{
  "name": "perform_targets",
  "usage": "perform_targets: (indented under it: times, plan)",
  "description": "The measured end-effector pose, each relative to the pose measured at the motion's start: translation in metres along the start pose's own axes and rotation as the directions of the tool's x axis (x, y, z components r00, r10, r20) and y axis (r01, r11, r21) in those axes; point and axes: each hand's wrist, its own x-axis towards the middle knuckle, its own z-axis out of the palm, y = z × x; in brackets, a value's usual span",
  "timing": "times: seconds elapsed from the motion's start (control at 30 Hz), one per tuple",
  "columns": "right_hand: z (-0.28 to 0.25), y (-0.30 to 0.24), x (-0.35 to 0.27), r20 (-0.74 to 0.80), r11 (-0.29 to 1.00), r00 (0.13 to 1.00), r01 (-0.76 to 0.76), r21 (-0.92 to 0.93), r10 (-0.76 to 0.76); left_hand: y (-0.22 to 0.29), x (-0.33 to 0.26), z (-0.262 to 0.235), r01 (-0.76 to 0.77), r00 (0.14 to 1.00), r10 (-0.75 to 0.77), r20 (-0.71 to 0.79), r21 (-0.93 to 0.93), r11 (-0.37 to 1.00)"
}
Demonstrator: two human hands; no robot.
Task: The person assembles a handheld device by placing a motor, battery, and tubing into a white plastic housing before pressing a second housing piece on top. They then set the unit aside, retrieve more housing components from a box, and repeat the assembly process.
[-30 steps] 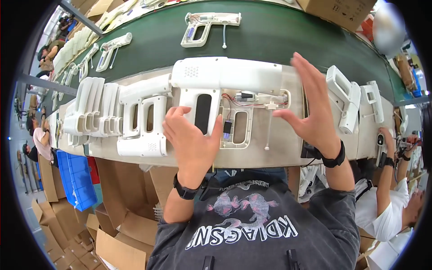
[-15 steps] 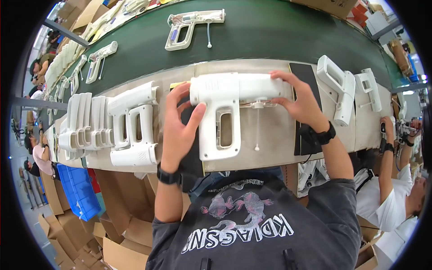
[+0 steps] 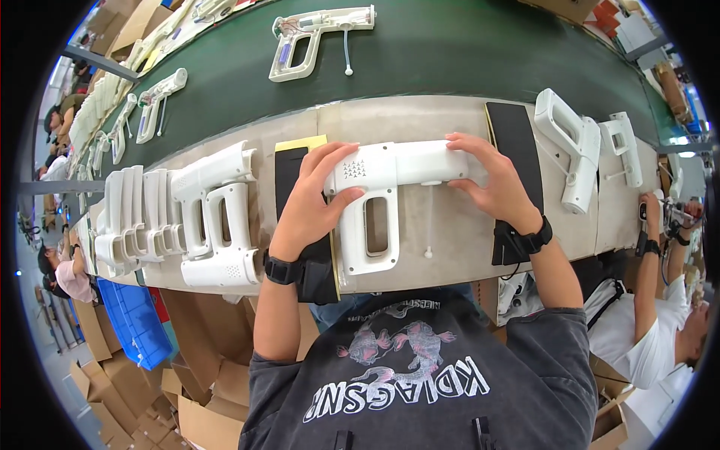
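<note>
Centre frame: left hand and right hand both grip the closed white gun-shaped housing on the table. Judged assembled; stacked shell halves, left, remain unassembled.

Brown cardboard boxes crowd the floor at lower left beside a blue plastic crate; another cardboard box sits lower right

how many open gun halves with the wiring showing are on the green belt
3 clear ones: one at top centre, one at the left, a smaller one beside it. More may lie at the far left, too small to tell.
</note>
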Motion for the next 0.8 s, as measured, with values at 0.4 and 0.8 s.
perform_targets:
  times: [0.4, 0.8]
  plan:
    - [0.003, 0.009, -0.002, 0.042, 0.981, 0.999, -0.003, -0.192, 0.011, -0.004, 0.003, 0.014, 0.004, 1.000, -0.003, -0.008, 0.056, 0.998]
    - [-0.023, 0.041, 0.029, 0.378, 0.976, 0.907, -0.214, 0.039, 0.184, 0.008, 0.045, -0.009, 0.116, 0.917, -0.206, 0.343, 0.263, 0.958]
